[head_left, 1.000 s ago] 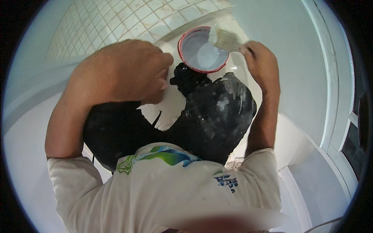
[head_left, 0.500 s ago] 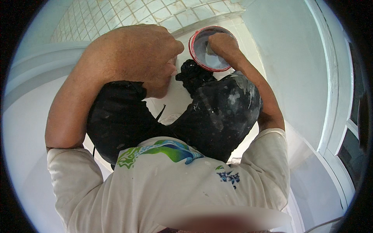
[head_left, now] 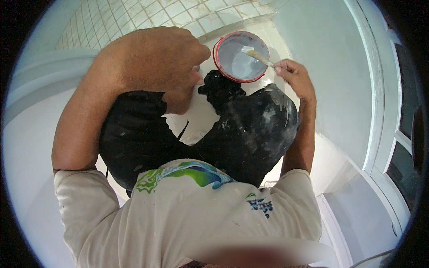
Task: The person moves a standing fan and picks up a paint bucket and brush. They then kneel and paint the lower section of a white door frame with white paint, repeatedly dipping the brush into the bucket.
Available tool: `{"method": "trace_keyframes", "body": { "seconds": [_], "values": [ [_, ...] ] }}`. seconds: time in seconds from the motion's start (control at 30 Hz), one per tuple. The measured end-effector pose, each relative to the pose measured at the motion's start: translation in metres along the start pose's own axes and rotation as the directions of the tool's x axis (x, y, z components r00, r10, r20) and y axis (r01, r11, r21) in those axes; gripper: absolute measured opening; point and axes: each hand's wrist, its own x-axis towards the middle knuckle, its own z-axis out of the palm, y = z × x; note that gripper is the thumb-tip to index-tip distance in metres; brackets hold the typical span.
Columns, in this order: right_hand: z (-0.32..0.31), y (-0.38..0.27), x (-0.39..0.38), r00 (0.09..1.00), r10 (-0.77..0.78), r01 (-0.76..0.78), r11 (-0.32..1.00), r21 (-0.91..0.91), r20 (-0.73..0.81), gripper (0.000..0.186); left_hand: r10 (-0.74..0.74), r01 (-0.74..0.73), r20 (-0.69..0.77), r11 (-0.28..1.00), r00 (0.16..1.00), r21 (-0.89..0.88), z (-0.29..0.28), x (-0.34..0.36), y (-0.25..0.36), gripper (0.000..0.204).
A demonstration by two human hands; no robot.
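Note:
A white bucket with a red rim (head_left: 237, 47) stands on the pale floor in front of me, with whitish liquid inside. My right hand (head_left: 295, 78) is at its right edge, fingers closed on the handle of a paintbrush (head_left: 260, 57); the pale brush head is inside the bucket. My left hand (head_left: 152, 60) hangs curled over my left leg, left of the bucket; its fingertips are mostly hidden, so I cannot make out what they hold. A crumpled black object (head_left: 216, 89) lies just below the bucket, beside my paint-smeared dark trouser knee (head_left: 263, 120).
Small pale tiles (head_left: 152, 13) cover the surface beyond the bucket, bordered by a ledge (head_left: 241, 22). A pale wall (head_left: 330, 71) rises at my right, with a white frame and dark panes (head_left: 400, 169). A curved white edge (head_left: 44, 102) runs along the left.
My right hand dipped into the bucket half a second ago and has since drawn back rightward to its edge with the brush. My left hand sits slightly higher than a second ago.

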Motion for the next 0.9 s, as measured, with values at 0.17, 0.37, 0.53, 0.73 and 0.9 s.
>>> {"method": "trace_keyframes", "body": {
  "seconds": [0.17,0.37,0.53,0.73,0.9],
  "values": [
    [0.027,0.02,-0.026,0.987,0.162,-0.139,0.824,0.549,0.008,0.029,-0.062,0.062,0.029,0.998,0.998,-0.008,-0.018,0.0,0.014,0.026],
    [0.035,0.051,-0.038,0.987,0.139,-0.045,0.707,0.705,-0.077,0.034,-0.095,0.098,0.033,0.99,0.995,-0.099,-0.043,0.016,0.034,0.03],
    [0.03,0.062,-0.037,0.98,0.023,0.146,0.589,0.794,-0.198,0.032,-0.093,0.081,-0.102,0.99,0.99,-0.114,-0.036,0.023,0.052,0.03],
    [0.006,0.107,-0.03,0.844,0.247,0.142,0.753,0.642,-0.476,0.03,-0.057,0.042,-0.142,0.994,0.988,-0.104,-0.017,0.039,0.056,0.029],
    [-0.01,0.173,0.041,0.748,0.358,0.022,0.829,0.559,-0.56,0.038,-0.028,0.012,-0.128,0.992,0.991,-0.129,-0.019,0.054,0.055,0.031]
  ]
}}
